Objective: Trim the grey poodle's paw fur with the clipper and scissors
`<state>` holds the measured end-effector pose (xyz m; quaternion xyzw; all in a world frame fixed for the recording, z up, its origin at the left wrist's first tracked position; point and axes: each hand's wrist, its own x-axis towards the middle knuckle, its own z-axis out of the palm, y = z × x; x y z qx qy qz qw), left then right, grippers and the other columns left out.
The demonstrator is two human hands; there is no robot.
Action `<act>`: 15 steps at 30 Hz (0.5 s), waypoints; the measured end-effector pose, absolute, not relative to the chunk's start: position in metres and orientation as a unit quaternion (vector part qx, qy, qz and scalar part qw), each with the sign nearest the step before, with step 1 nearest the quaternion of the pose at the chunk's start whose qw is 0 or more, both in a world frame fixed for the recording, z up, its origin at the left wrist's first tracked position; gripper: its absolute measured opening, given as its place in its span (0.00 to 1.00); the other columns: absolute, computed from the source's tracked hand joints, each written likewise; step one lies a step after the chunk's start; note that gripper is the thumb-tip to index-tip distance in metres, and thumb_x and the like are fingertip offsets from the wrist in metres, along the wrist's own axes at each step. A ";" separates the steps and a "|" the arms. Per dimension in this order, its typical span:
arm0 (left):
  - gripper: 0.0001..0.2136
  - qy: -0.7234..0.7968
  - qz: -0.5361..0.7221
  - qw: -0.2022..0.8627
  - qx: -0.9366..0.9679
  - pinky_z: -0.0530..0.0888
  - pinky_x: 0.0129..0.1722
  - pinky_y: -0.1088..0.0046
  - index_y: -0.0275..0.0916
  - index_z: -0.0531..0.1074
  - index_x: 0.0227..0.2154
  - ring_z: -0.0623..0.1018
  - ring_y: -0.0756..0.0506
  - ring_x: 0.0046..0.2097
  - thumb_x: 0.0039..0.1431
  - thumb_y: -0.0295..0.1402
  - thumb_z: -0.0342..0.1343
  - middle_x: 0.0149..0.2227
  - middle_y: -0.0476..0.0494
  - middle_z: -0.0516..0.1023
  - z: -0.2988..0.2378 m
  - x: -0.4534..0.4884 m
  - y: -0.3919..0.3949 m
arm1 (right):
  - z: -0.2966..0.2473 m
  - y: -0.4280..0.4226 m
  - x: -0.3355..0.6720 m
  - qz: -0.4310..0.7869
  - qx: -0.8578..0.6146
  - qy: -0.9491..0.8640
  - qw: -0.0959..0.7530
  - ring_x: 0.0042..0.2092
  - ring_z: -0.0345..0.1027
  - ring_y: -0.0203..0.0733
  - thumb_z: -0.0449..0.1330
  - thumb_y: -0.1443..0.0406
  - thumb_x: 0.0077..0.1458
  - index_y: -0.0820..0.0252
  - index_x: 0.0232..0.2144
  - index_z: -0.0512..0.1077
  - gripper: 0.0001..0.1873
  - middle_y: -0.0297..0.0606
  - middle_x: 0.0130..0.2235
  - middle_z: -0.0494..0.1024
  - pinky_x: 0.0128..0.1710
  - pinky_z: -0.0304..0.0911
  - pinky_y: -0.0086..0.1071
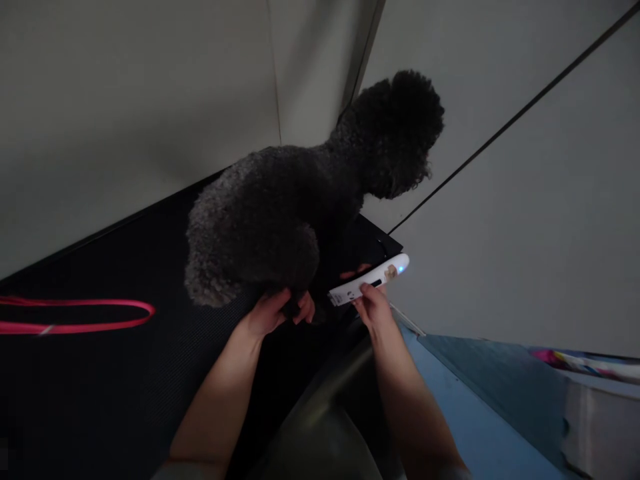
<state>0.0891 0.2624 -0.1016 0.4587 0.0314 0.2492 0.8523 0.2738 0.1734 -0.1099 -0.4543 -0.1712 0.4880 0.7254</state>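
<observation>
My left hand (273, 312) was curled around the back leg of the dog (280, 207), down where dark fur met the black mat (125, 373). My right hand (373, 307) was closed on the white clipper (370, 280), blue light on, held just beside that same leg. The dog stood on the mat, head toward the wall. My worry was this: one kick or sudden hop and the leg could slip my grip, and the clipper could nick skin or snag a curl. The dog was near the mat's corner too, so a startled step might take it over the edge. The pink loop (75, 315) lay well apart on the left. The clipper's cutting end was hidden behind my fingers and the fur, the paw was lost in shadow, and I could not tell whether the blade touched the coat.
</observation>
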 end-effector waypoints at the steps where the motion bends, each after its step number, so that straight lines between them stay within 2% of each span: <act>1: 0.19 0.032 0.254 0.853 0.455 0.63 0.30 0.68 0.37 0.65 0.26 0.67 0.48 0.25 0.59 0.49 0.46 0.17 0.51 0.61 -0.102 0.090 0.261 | -0.109 0.168 0.271 0.478 -0.454 -0.182 0.730 0.19 0.63 0.32 0.64 0.65 0.38 0.54 0.36 0.66 0.19 0.35 0.32 0.80 0.16 0.54 0.24; 9: 0.20 0.060 0.242 0.862 0.441 0.62 0.29 0.68 0.38 0.64 0.24 0.67 0.47 0.24 0.55 0.52 0.49 0.15 0.52 0.60 -0.094 0.093 0.256 | -0.104 0.151 0.251 0.442 -0.447 -0.213 0.748 0.22 0.65 0.34 0.64 0.64 0.40 0.52 0.35 0.63 0.18 0.34 0.35 0.80 0.24 0.63 0.30; 15: 0.21 0.064 0.240 0.865 0.436 0.62 0.28 0.69 0.38 0.63 0.22 0.66 0.48 0.22 0.53 0.53 0.50 0.14 0.53 0.59 -0.089 0.093 0.256 | -0.106 0.149 0.250 0.442 -0.437 -0.241 0.745 0.22 0.65 0.32 0.64 0.64 0.41 0.53 0.36 0.62 0.19 0.34 0.36 0.80 0.24 0.62 0.29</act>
